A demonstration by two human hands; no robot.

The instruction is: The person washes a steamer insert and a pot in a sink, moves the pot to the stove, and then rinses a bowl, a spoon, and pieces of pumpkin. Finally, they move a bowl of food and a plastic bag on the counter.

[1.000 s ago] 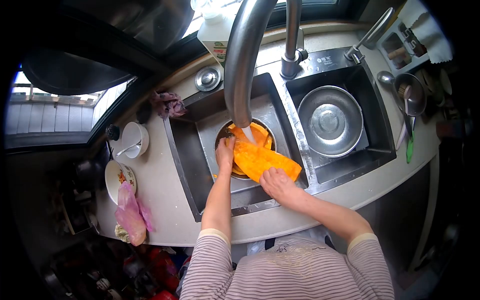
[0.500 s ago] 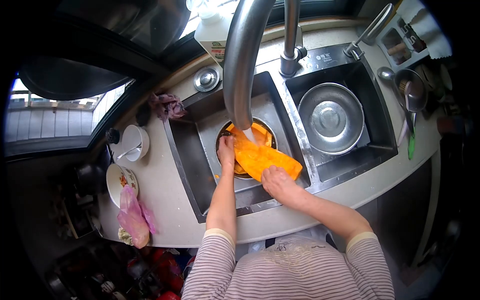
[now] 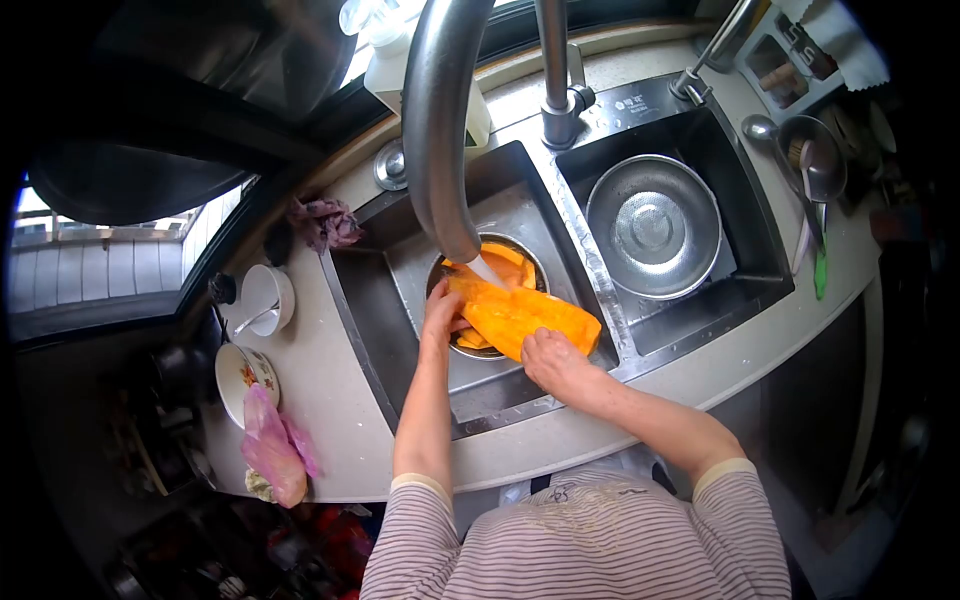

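A large peeled piece of orange pumpkin is held slanting across the left sink basin, under water running from the faucet. At its upper left end my left hand is closed on the edge, with the fingertips partly hidden. My right hand grips the lower right end, fingers bent over the side. Beneath the piece stands a round metal bowl holding more orange pumpkin pieces, partly covered by the piece and my left hand.
A metal colander sits in the right basin. On the left counter are a white bowl with a spoon, a patterned bowl and a pink plastic bag. A ladle and other utensils lie on the right.
My left hand has shifted slightly down and left along the pumpkin's end, its fingers more spread around it. My right hand keeps its hold. The camera view has moved a little.
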